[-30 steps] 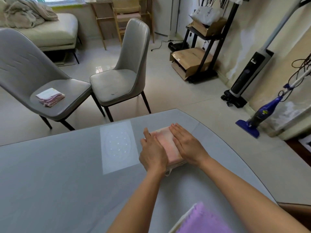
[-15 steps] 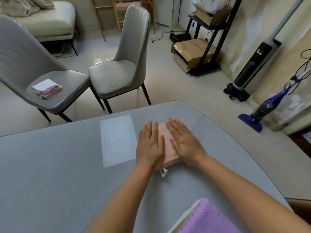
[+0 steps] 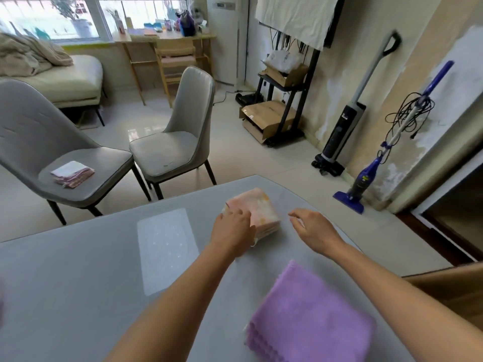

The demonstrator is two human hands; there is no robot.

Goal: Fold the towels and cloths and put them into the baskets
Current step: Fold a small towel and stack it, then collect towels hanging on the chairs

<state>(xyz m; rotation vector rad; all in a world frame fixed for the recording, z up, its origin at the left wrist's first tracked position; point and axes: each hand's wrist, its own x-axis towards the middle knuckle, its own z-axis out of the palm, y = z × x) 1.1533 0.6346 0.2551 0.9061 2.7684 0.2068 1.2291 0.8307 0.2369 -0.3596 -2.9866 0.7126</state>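
A folded pink towel [image 3: 254,211] lies on the grey tabletop [image 3: 78,283] near its far edge, its layered folds showing along the near side. The left hand [image 3: 232,228] rests on the towel's left part, fingers bent down over its left edge and gripping it. The right hand [image 3: 311,227] hovers just beside the towel's right side, apart from it, fingers loosely curled and holding nothing. Nearer the person, by the tabletop's near right edge, sits a stack of folded purple cloths [image 3: 311,320], well apart from the pink towel. A pale rectangular patch of light [image 3: 167,249] falls on the tabletop left of the hands. Beyond the far edge stand two grey chairs; the left chair [image 3: 52,142] carries a small folded cloth [image 3: 72,174] on its seat, the right chair [image 3: 180,131] has a bare seat. Against the wall on the right lean a grey upright vacuum [image 3: 345,126] and a blue mop [image 3: 386,145].
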